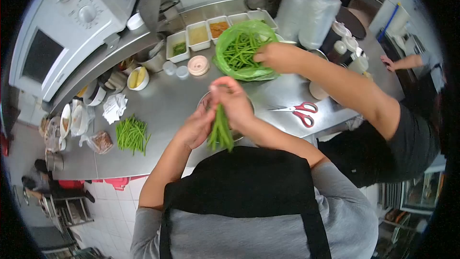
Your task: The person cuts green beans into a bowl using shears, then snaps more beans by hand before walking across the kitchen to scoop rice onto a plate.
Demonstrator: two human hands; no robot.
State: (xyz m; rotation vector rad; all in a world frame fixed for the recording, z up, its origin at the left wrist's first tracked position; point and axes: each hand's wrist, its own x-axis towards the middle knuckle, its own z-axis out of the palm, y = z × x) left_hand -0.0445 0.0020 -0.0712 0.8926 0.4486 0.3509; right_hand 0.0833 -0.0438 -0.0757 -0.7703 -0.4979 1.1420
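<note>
Both of my hands meet over a metal bowl (202, 100) that they partly hide. A bunch of green beans (221, 127) hangs between them, its lower ends a little blurred. My left hand (197, 127) is closed, its fingertips pressed at the upper left of the bunch. My right hand (235, 105) curls around the top of the beans from the other side, thumb and fingers together. Red-handled scissors (303, 111) lie to the right with their blades toward the bowl. On the left of the counter rests a pile of green beans (132, 135).
A co-worker's hand (274, 58) reaches from the right into a green plastic bag (225, 71) of beans. White containers (199, 35) line the back. Left stand a bowl of yellow pieces (139, 78), crumpled paper (115, 107) and a small bag (101, 142). A white oven (72, 24) stands upper left.
</note>
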